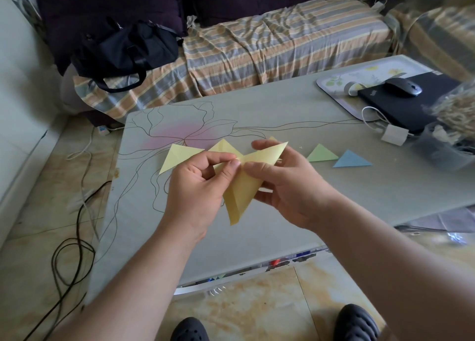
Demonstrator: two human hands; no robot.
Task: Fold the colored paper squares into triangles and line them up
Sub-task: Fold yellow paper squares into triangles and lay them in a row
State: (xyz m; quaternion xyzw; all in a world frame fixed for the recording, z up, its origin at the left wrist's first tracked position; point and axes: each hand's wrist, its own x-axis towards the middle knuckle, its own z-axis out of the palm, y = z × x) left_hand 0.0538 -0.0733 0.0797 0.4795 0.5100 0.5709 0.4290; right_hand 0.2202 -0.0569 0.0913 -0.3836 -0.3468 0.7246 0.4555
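Note:
Above the grey table (282,125) both hands hold a yellow paper (243,189), folded into a triangle with one point hanging down. My left hand (198,186) pinches its left side between thumb and fingers. My right hand (285,184) grips its right side. On the table behind lie a pale yellow triangle (180,157) and a second yellow triangle (223,146), partly hidden by my hands. To the right a green triangle (321,153) and a blue triangle (350,159) lie side by side.
A tray (331,81) at the table's far right holds a black laptop (411,104) with a mouse (403,86) on it. A white charger (393,134) and cable lie nearby. A black bag (126,50) sits on the striped sofa. Cables run across the floor on the left.

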